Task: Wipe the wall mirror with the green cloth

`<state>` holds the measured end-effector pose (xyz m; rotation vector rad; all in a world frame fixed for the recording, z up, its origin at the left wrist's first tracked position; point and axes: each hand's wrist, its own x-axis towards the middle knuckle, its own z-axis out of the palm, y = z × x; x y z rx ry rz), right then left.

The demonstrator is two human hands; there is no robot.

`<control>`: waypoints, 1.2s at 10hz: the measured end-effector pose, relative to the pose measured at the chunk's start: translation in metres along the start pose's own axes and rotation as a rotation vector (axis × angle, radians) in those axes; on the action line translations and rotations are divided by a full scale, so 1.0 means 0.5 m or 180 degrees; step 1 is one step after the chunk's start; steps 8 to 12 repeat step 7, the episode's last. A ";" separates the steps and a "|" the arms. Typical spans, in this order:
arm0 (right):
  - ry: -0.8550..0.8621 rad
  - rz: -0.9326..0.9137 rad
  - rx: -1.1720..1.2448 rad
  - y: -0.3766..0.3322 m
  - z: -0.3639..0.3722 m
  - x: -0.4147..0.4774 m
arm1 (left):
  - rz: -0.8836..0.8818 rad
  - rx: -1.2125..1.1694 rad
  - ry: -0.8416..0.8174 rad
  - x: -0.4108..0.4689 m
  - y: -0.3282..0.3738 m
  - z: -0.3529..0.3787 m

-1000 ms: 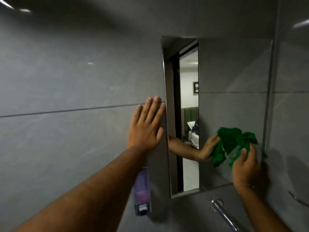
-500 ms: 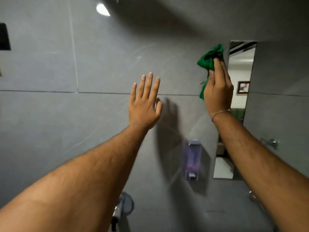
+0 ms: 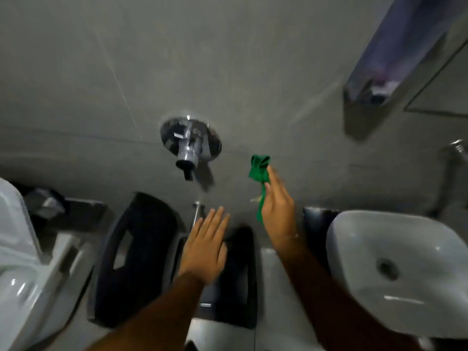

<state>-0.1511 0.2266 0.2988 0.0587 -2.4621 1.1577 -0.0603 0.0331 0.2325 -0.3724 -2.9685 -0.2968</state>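
Observation:
My right hand (image 3: 277,211) grips the bunched green cloth (image 3: 258,171), which sticks up past my fingertips and hangs down beside my palm, away from the wall. My left hand (image 3: 205,247) is flat with fingers apart and holds nothing; it hovers over the dark bins below. Only the lower corner of the wall mirror (image 3: 440,97) shows at the upper right edge, well above and to the right of the cloth. The view is tilted steeply downward and blurred.
A chrome wall valve (image 3: 190,145) juts from the grey tiled wall left of the cloth. A purple soap dispenser (image 3: 387,59) hangs at upper right. Below are a white sink (image 3: 395,269) at right, black bins (image 3: 136,259) in the middle and a white toilet (image 3: 22,269) at left.
The view has swung down from the mirror to the fixtures below. My right hand with the cloth has dropped away from the mirror's top edge, and my left hand has come off the wall.

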 end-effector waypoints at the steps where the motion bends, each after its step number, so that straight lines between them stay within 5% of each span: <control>1: -0.0590 0.0502 -0.0180 0.132 0.101 -0.130 | -0.0202 0.0015 -0.0420 -0.119 -0.030 0.137; 2: -0.1285 0.1078 -0.0485 0.317 0.256 -0.306 | -0.0492 -0.0295 -0.1334 -0.263 -0.079 0.315; 3: -0.1512 0.1280 -0.0618 0.407 0.348 -0.400 | -0.0637 -0.0346 -0.1685 -0.317 -0.103 0.413; 5: -0.2362 0.1242 -0.1166 0.495 0.455 -0.523 | -0.0758 -0.0352 -0.1814 -0.339 -0.121 0.520; 7: -0.1716 0.0946 -0.1358 0.380 0.349 -0.412 | -0.0601 -0.0528 -0.1656 -0.205 -0.095 0.389; 12: -0.1716 0.0946 -0.1358 0.380 0.349 -0.412 | -0.0601 -0.0528 -0.1656 -0.205 -0.095 0.389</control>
